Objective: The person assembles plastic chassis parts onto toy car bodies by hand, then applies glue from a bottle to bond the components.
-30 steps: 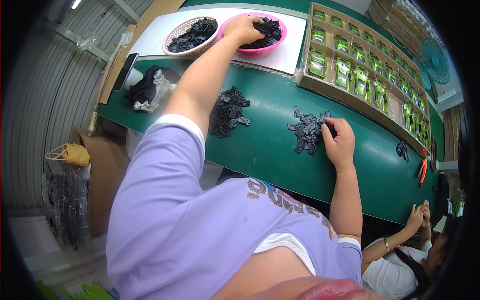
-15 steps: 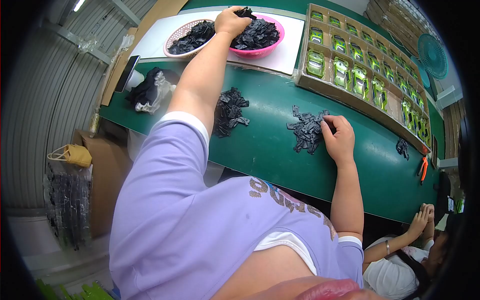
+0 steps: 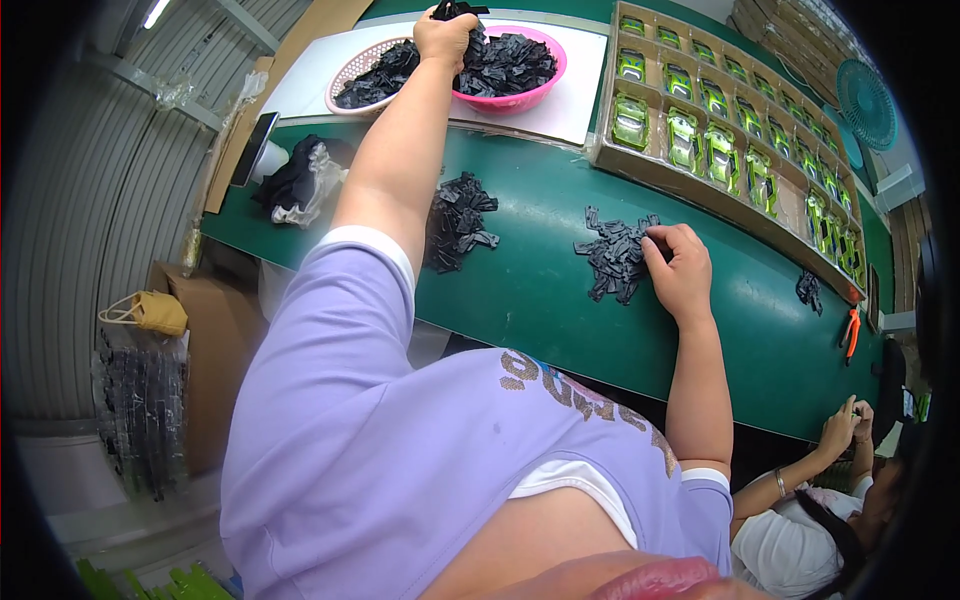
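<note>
My left hand (image 3: 446,40) is stretched out above the far baskets, its fingers closed around a clump of black plastic parts (image 3: 458,10). Below it, more such parts fill a pink basket (image 3: 562,72) and, to its left, a pale perforated basket (image 3: 334,88). My right hand (image 3: 684,268) rests on the right edge of a small pile of black parts (image 3: 612,258) on the green table (image 3: 540,320). Its thumb and fingers are curled together; what they pinch, if anything, is hidden. Another pile of black parts (image 3: 462,222) lies beside my left forearm.
A partitioned cardboard tray (image 3: 670,180) of green toy car bodies stands at the far right. Orange-handled pliers (image 3: 851,334) and a small black heap (image 3: 808,291) lie near it. A co-worker's hands (image 3: 848,424) are at the table's right edge. A black-and-clear bag (image 3: 300,184) lies left.
My left hand has moved left from over the pink basket to the gap between the baskets, with black parts in its grip. My right hand has hardly moved.
</note>
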Demonstrator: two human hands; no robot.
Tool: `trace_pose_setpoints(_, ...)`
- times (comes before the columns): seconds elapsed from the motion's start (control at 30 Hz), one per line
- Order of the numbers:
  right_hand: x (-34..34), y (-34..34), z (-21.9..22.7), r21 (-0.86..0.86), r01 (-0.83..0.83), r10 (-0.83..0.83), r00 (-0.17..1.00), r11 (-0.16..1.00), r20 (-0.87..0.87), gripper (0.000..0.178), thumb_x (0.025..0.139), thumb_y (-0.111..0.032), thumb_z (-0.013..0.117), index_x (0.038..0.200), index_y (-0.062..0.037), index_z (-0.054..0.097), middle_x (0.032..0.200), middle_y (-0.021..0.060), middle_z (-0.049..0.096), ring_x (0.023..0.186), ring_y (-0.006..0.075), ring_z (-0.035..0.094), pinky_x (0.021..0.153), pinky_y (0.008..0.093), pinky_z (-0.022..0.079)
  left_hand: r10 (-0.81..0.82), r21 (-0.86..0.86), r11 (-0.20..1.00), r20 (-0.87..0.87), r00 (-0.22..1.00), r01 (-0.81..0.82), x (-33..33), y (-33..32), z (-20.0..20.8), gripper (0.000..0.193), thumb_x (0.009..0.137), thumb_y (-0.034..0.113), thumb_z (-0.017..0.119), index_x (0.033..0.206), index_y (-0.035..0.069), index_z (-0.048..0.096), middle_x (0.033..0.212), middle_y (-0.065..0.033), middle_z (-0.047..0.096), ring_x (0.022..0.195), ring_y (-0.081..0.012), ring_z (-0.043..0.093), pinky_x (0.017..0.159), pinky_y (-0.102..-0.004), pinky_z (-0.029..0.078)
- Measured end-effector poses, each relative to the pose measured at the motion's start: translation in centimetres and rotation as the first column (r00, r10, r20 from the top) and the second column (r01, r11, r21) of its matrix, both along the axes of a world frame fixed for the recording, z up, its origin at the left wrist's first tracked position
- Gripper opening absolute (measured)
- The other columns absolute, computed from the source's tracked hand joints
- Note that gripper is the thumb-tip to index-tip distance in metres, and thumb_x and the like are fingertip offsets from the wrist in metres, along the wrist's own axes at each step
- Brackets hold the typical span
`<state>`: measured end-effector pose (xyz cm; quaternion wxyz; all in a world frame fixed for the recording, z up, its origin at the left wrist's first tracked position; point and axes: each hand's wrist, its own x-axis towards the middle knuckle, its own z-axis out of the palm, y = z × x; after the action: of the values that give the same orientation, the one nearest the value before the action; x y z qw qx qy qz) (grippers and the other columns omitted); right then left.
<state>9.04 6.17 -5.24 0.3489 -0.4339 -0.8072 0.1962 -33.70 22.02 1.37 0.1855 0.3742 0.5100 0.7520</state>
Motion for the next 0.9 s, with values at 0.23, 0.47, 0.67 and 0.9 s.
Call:
trace_pose_setpoints(0.23, -0.1, 0.0, -0.3, -0.040, -0.010, 0.010, 1.000, 0.999, 0.001, 0.013, 0.081, -0.016, 0.072, 0.088, -0.0051, 0.071, 0.082, 0.0103, 0.065, 0.077, 0.0267, 0.064, 0.069, 0.0371, 0.051, -0.175, 0.039, 0.984, 0.079, 0.981, 0.172, 1.6, -1.1, 0.6, 0.012, 0.071, 0.000, 0.067, 0.082, 0.002, 0.064, 0.069, -0.0048, 0.062, 0.055, -0.0169, 0.059, 0.051, -0.0304, 0.047)
trace_pose_setpoints(0.47, 0.5, 0.9, -0.5, -0.156, 0.036, -0.051, 0.995, 0.987, -0.089, 0.016, 0.085, -0.018, 0.069, 0.094, -0.0050, 0.072, 0.088, 0.0111, 0.067, 0.078, 0.0253, 0.066, 0.071, 0.0339, 0.052, -0.354, 0.198, 0.925, 0.137, 0.925, 0.324, 9.2, -2.6, 3.6, 0.010, 0.072, -0.001, 0.064, 0.081, 0.003, 0.065, 0.069, -0.0061, 0.064, 0.057, -0.0182, 0.061, 0.054, -0.0307, 0.050)
trace_pose_setpoints(0.67, 1.1, 1.9, -1.3, 0.068, 0.132, -0.130, 0.991, 0.989, -0.024, 0.021, 0.085, -0.016, 0.067, 0.104, -0.0081, 0.072, 0.105, 0.0101, 0.069, 0.099, 0.0285, 0.064, 0.088, 0.0373, 0.050, -0.632, 0.074, 0.765, 0.280, 0.723, 0.640, 17.0, -8.2, -0.4, 0.006, 0.073, 0.000, 0.065, 0.077, 0.005, 0.063, 0.065, -0.0021, 0.059, 0.052, -0.0138, 0.056, 0.049, -0.0275, 0.047)
trace_pose_setpoints(0.9, 0.5, 1.3, -2.2, 0.229, -0.058, 0.014, 0.982, 0.972, 0.189, 0.025, 0.086, -0.012, 0.063, 0.109, -0.0057, 0.070, 0.120, 0.0099, 0.067, 0.117, 0.0312, 0.057, 0.101, 0.0405, 0.044, -0.749, -0.109, 0.660, -0.036, 0.661, 0.743, 23.1, -13.4, -7.6, 0.025, 0.070, -0.004, 0.073, 0.094, 0.001, 0.069, 0.090, -0.0009, 0.068, 0.083, -0.0092, 0.063, 0.077, -0.0254, 0.052)
